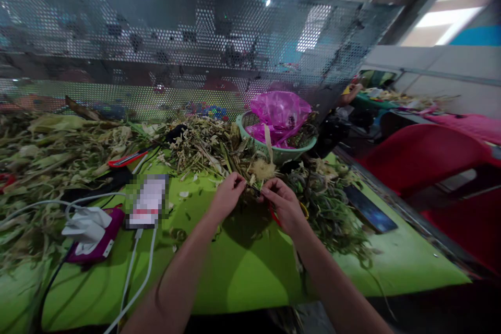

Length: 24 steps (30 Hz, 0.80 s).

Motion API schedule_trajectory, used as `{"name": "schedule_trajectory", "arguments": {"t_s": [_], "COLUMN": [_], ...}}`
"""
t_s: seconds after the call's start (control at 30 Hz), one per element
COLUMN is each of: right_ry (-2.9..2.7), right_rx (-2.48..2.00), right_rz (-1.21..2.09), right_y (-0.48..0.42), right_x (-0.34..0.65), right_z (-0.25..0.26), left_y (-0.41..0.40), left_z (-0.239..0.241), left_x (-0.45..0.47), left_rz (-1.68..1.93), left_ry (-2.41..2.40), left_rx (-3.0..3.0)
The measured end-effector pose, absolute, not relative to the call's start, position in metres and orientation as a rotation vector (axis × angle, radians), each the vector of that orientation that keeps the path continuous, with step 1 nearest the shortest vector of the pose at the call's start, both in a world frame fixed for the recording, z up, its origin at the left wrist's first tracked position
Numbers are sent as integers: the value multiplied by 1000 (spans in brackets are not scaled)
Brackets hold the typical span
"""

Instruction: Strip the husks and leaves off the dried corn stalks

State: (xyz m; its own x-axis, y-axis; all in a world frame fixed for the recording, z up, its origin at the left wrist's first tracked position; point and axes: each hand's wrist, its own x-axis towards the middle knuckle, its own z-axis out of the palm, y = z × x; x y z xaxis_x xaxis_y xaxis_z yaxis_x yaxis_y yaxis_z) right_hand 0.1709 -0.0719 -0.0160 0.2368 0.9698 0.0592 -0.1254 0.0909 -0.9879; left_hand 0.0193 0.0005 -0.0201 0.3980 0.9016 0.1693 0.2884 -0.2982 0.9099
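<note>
My left hand [229, 195] is closed in a pinch at the near edge of a heap of dried plants, its fingertips on what looks like a thin dried stem. Close to its right, my right hand [285, 202] is curled, with red and yellow handle loops showing on either side; these look like scissors [274, 215]. A small dark piece lies between the two hands, too small to make out. Just beyond the fingertips is a pale, fuzzy tan clump [262, 168] with a dry strip standing up from it.
A green basket [279, 154] holds a pink plastic bag [279, 115]. Dried husks [70, 146] and greener leaves [332, 219] cover much of the green table [235, 276]. Around them lie a red cutter [131, 158], a phone [148, 201], a power strip [94, 235], and a dark phone [370, 209].
</note>
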Motion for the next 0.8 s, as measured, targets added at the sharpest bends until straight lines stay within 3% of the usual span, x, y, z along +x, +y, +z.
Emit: {"name": "schedule_trajectory", "arguments": {"t_s": [0.8], "right_ry": [-931], "right_rx": [-1209], "right_rz": [951], "right_y": [-70], "right_x": [168], "right_z": [-13], "left_y": [-7], "left_z": [-17], "left_x": [23], "left_rz": [729], "left_ry": [807], "left_rx": [1640]}}
